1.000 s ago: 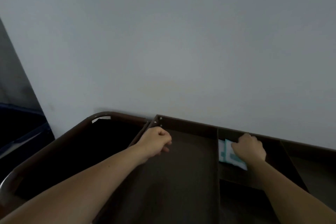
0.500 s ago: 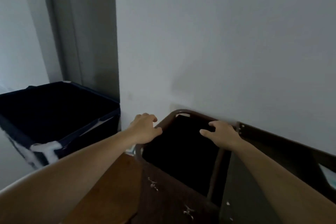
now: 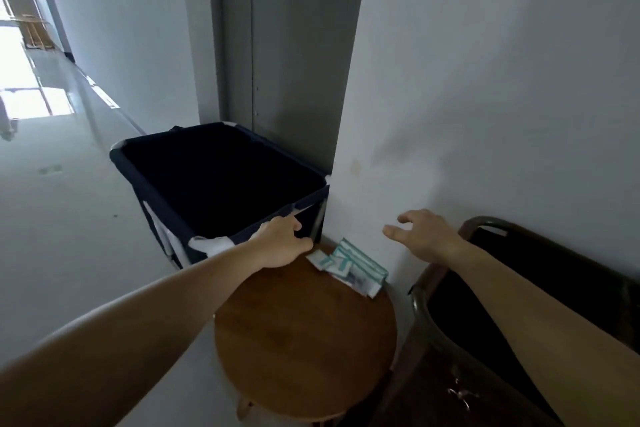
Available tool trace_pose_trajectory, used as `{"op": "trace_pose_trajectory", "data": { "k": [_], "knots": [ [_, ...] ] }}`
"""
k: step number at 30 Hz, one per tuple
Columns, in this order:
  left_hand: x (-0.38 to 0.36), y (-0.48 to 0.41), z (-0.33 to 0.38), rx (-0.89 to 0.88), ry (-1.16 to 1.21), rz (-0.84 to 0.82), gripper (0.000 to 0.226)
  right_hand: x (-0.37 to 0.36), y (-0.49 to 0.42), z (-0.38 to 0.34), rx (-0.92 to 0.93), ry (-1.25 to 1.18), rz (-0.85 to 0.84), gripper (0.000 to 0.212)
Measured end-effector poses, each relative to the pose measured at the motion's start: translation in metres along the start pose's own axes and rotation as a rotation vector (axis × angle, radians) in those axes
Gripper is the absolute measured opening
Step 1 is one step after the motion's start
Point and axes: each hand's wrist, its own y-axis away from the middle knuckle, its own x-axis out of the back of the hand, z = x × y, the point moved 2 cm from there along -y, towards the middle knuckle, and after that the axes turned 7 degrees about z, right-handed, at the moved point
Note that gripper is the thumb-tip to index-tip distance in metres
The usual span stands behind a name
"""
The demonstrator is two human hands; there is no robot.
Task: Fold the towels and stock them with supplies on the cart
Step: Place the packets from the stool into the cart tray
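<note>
left hand (image 3: 282, 243): fingers (image 3: 294, 225) curled over the near rim of the navy laundry hamper (image 3: 166, 208), grasping it.
right hand (image 3: 422, 236): fingers released and spread, in the air before the wall (image 3: 485, 80), touching nothing.
supply packets (image 3: 349, 265): teal-and-white, heaped at the far edge of the round wooden worktop (image 3: 304, 329), just beside the wall.
cart (image 3: 485, 221): dark brown, at the right against the wall, its rounded rim near the worktop.

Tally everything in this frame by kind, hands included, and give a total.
Hands: 2, left hand and right hand
Navy hamper: 1
Round wooden table: 1
Brown cart: 1
Pile of teal-and-white packets: 1 (single packets too overlapped to count)
Total: 6
</note>
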Motion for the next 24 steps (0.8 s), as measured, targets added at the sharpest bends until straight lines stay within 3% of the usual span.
{"op": "trace_pose_trajectory", "data": {
  "k": [6,13,16,21,24],
  "knots": [
    [-0.022,-0.083,-0.039,0.097,0.089,-0.085,0.067,-0.044,-0.107,-0.016,0.044,0.069,-0.188,0.065],
    [-0.077,-0.202,-0.082,0.212,-0.010,-0.249,0.054,-0.140,-0.248,-0.016,0.031,0.082,-0.402,0.059],
    [-0.106,-0.242,-0.102,0.274,0.005,-0.285,0.048,-0.192,-0.285,-0.007,-0.006,0.053,-0.468,0.039],
    [-0.160,-0.288,-0.139,0.351,0.057,-0.357,0.038,-0.287,-0.312,0.021,-0.143,0.007,-0.570,0.034],
    [-0.192,-0.314,-0.164,0.404,0.087,-0.399,0.038,-0.338,-0.314,0.035,-0.242,-0.037,-0.617,0.015]
  ]
}}
